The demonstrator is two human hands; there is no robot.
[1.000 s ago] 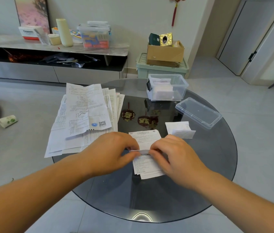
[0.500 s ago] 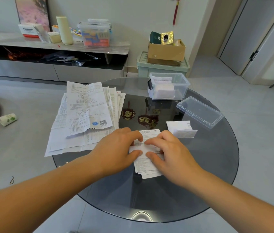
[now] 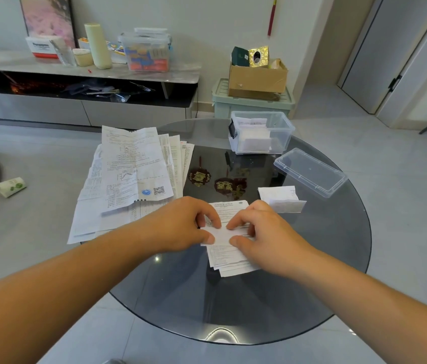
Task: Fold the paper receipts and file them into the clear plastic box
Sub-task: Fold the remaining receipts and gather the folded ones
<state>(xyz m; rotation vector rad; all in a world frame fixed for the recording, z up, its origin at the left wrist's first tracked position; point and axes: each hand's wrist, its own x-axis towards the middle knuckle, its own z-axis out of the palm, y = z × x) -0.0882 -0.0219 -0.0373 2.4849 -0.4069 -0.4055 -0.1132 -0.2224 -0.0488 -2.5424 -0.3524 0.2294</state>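
1. Round smoked-glass table (image 3: 312, 258) fills the foreground, glossy and mirror-slick, with grey floor tiles around it.
2. At the table's centre the left hand (image 3: 180, 227) and right hand (image 3: 264, 232) meet. Each pinches, thumb against curled fingers, the turned-over flap of a white printed paper receipt (image 3: 220, 233). The receipt is thin and limp, and lies on a small stack of similar slips (image 3: 233, 266).
3. At 1 o'clock an open clear rectangular plastic box (image 3: 283, 132), rigid and thin-walled, already holds some folded paper. Its shallow clear lid (image 3: 310, 172) lies at 2 o'clock, and a folded white slip (image 3: 280, 198) sits between lid and hands.
4. At 10 o'clock a loose pile of large creased white sheets (image 3: 133, 169) overhangs the rim.
5. Likely risks:
   - The slips underneath may slide on the slick glass or get caught in the fold.
   - Uneven pull between the hands would skew the crease.
   - Hard pinching could tear such thin paper.
   - A nudge from the left forearm might tip the overhanging pile to the floor.
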